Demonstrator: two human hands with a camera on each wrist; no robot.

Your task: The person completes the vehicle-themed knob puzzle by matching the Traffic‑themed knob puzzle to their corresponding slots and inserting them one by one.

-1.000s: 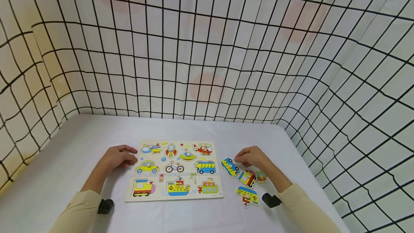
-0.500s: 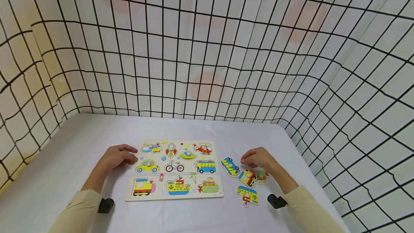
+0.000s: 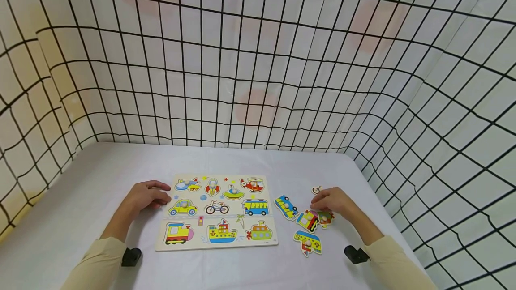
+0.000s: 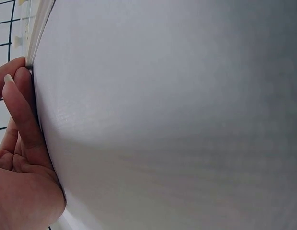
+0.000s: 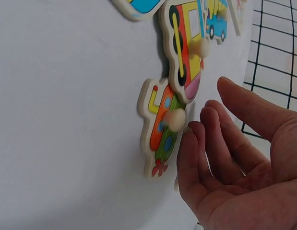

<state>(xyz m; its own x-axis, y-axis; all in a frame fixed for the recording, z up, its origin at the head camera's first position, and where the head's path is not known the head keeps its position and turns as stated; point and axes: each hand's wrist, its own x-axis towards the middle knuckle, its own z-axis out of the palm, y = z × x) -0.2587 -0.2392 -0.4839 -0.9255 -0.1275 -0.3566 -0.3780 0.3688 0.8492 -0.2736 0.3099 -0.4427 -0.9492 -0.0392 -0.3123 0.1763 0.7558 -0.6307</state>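
Observation:
A wooden puzzle board (image 3: 200, 236) with vehicle pictures lies on the white table. Beside its left edge rests my left hand (image 3: 146, 195), fingertips right at the rim and nothing gripped. My right hand (image 3: 334, 201) hovers at the loose knobbed pieces right of the board, its fingers loosely bent and holding nothing. Closest to those fingers are the submarine piece (image 5: 160, 124) and the train piece (image 5: 186, 48), which touch each other. Behind the hand shows part of a bicycle piece (image 3: 317, 189). A bus piece (image 3: 286, 207) lies tilted near the board; a ship piece (image 3: 308, 241) lies upside down.
Knobbed pieces, among them a car (image 3: 183, 207) and a helicopter (image 3: 252, 185), sit in the board. Black wire mesh (image 3: 225, 102) over white cloth walls in the back and sides of the table. Each wrist wears a small black camera (image 3: 356, 254).
My right hand has moved right and slightly nearer to me, from beside the bus piece to over the train and submarine pieces. The bicycle piece has come into view. My left hand stays put.

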